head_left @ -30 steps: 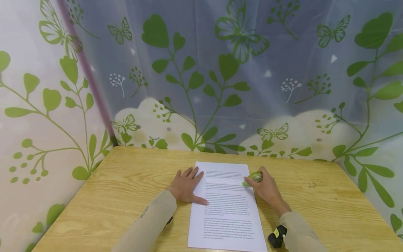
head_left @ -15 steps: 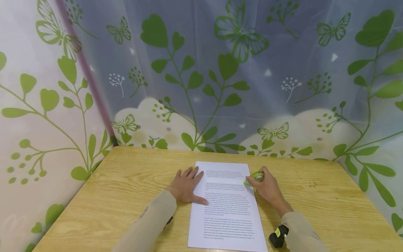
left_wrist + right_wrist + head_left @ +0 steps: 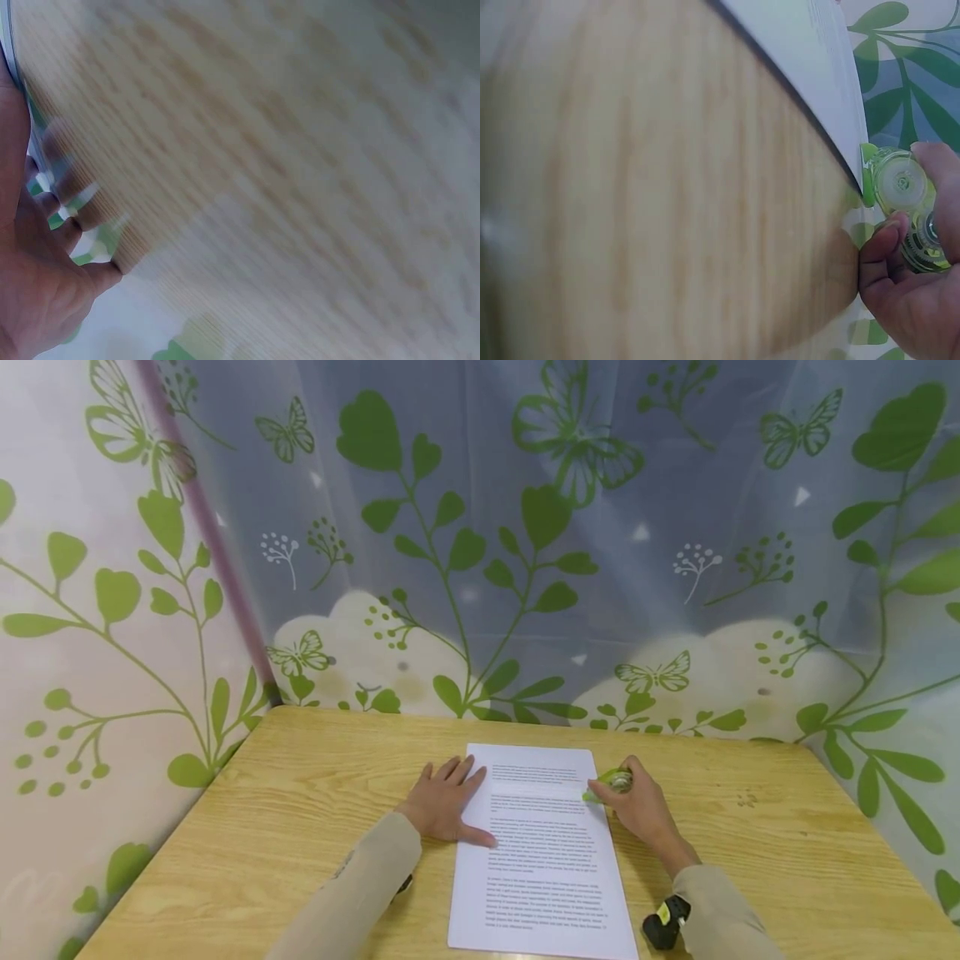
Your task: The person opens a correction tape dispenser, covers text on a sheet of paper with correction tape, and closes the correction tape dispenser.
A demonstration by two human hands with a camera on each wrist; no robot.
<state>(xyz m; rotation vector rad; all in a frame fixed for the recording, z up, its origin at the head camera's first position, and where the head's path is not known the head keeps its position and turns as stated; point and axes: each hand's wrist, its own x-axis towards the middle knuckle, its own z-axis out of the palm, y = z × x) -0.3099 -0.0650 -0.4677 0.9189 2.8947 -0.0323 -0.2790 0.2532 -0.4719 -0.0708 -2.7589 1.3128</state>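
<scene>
A printed sheet of paper [image 3: 543, 860] lies lengthwise on the wooden table, dark lines of text across it. My left hand [image 3: 444, 802] rests with fingers spread over the sheet's left edge, the thumb reaching in to the text. At the opposite edge, toward the top, my right hand [image 3: 641, 806] pinches a green see-through correction tape [image 3: 613, 781]. In the right wrist view the small wheels inside the correction tape [image 3: 901, 182] show between thumb and fingers, its green end right at the paper's edge. Only part of the left hand [image 3: 45, 292] shows in the left wrist view.
The wooden table [image 3: 300, 793] reaches back to a curtain [image 3: 465, 610] printed with green leaves and butterflies. Another patterned curtain [image 3: 90, 677] hangs along the left side. A black wrist device [image 3: 665, 922] sits at my right sleeve.
My right hand has shifted slightly to the right with the correction tape, along the paper's right edge. The left hand and the sheet stay in place.
</scene>
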